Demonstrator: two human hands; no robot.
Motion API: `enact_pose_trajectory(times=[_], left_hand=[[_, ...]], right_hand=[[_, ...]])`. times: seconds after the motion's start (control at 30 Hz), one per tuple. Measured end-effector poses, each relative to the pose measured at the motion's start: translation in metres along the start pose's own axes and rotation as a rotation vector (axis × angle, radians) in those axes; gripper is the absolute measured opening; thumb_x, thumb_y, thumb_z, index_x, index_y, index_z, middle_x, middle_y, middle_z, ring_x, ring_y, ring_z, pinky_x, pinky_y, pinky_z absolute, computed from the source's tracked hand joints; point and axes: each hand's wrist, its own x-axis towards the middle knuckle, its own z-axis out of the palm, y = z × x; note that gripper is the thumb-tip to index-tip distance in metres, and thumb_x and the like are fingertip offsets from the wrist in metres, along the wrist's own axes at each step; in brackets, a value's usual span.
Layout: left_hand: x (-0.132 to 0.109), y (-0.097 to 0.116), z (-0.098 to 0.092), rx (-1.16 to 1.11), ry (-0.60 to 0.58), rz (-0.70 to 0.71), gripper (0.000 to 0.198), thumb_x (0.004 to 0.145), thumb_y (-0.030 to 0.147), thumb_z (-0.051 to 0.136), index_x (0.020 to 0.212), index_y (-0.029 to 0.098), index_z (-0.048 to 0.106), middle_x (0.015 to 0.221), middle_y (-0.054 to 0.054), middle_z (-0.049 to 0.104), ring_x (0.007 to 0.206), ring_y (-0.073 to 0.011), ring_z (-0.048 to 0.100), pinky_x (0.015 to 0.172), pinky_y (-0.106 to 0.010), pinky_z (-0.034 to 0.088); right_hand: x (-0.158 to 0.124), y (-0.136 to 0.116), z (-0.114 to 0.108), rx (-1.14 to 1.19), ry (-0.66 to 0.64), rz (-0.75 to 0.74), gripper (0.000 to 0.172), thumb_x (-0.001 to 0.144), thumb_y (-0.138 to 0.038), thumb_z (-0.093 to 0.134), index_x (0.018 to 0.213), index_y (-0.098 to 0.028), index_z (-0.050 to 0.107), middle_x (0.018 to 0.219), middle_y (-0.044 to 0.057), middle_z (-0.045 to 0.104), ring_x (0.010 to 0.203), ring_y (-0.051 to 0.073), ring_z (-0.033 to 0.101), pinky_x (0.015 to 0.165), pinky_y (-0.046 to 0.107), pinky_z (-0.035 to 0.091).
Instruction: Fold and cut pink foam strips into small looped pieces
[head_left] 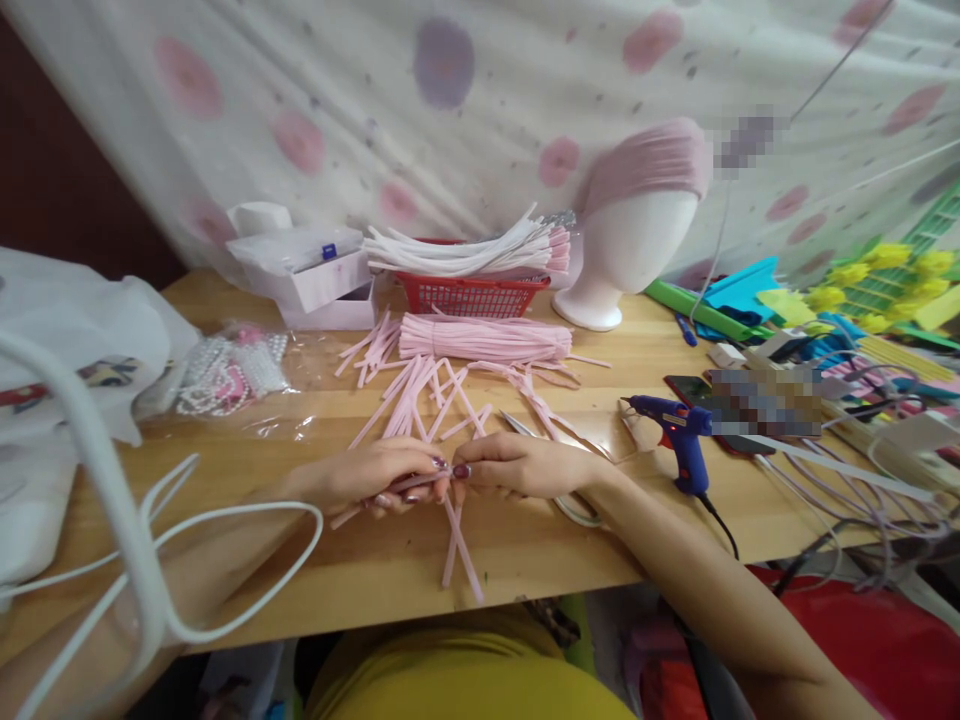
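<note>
Pink pipe cleaners (465, 555) cross and hang below my two hands, which meet over the front of the table. My left hand (386, 475) is closed around several of them, their ends poking out to its left. Thumb and fingers of my right hand (517, 465) pinch the same strands close to the left fingertips; the exact joint is hidden. Loose pink pipe cleaners (412, 400) lie scattered just behind my hands. A pair of scissors (517, 424) lies partly under my right hand and wrist.
A thick pink bundle (487, 338) lies before a red basket (472, 295) of white pipe cleaners. A blue glue gun (682, 440) and cables are right; a white foam head (630, 240) stands behind. Bagged pearl beads (232, 375) lie left. A white cable (247, 510) loops across my left forearm.
</note>
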Motion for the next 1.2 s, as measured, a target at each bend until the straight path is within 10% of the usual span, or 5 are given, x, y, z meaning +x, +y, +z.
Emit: enact_pose_trajectory(times=[0.4, 0.83, 1.2], left_hand=[[0.002, 0.001, 0.0, -0.017, -0.029, -0.067, 0.026, 0.081, 0.04, 0.051, 0.068, 0.017, 0.051, 0.055, 0.007, 0.036, 0.04, -0.0042, 0.019, 0.032, -0.013, 0.013], [0.005, -0.003, 0.003, 0.078, 0.051, 0.115, 0.022, 0.082, 0.034, 0.05, 0.068, 0.018, 0.051, 0.057, 0.007, 0.036, 0.045, -0.0061, 0.026, 0.038, -0.015, 0.019], [-0.005, 0.003, 0.003, 0.657, 0.103, 0.466, 0.03, 0.093, 0.025, 0.039, 0.095, 0.019, 0.068, 0.07, 0.003, 0.054, 0.064, -0.0105, 0.049, 0.064, -0.022, 0.038]], right_hand=[[0.003, 0.011, 0.004, -0.148, 0.025, -0.124, 0.029, 0.097, -0.02, 0.037, 0.109, -0.013, 0.063, 0.107, 0.006, 0.065, 0.099, 0.016, 0.056, 0.092, 0.027, 0.039], [0.002, 0.006, 0.002, 0.178, 0.022, 0.1, 0.024, 0.095, -0.026, 0.043, 0.088, -0.013, 0.062, 0.066, -0.005, 0.04, 0.055, 0.007, 0.037, 0.053, 0.02, 0.031], [0.001, 0.008, 0.001, 0.244, 0.031, 0.071, 0.024, 0.092, -0.028, 0.045, 0.081, -0.013, 0.059, 0.059, -0.007, 0.037, 0.046, 0.005, 0.032, 0.044, 0.018, 0.027]])
